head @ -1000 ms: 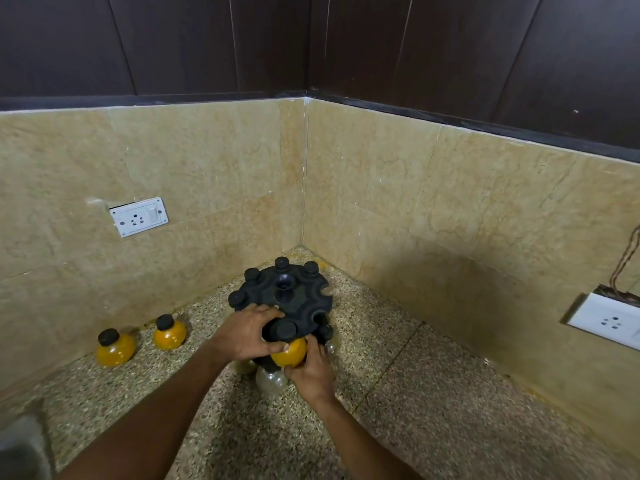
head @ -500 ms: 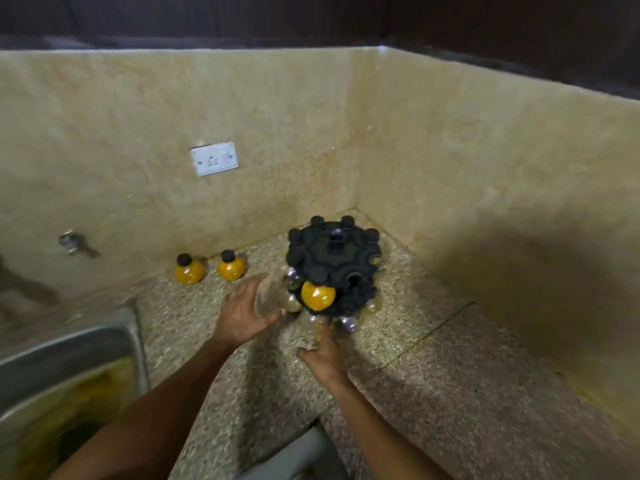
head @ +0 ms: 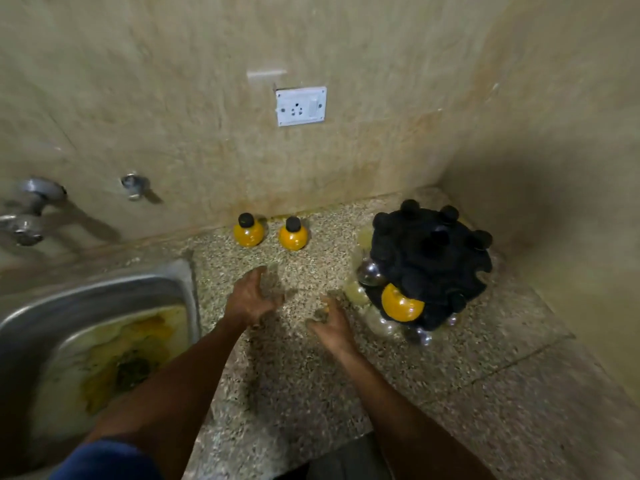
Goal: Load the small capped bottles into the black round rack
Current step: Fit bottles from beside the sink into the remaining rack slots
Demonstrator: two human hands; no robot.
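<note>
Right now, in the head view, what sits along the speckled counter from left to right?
Steel sink → left orange bottle with black cap → right orange bottle with black cap → black round rack, with an orange bottle hanging at its front. Both hands, left hand and right hand, hover empty, nearer than the bottles.

One orange bottle [head: 401, 304] is being held in the black round rack [head: 431, 263]; two capped orange bottles [head: 248, 230] [head: 293, 233] are being left upright to its left.

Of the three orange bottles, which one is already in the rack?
The orange bottle at the black rack's near edge; the other two stand loose by the wall.
</note>
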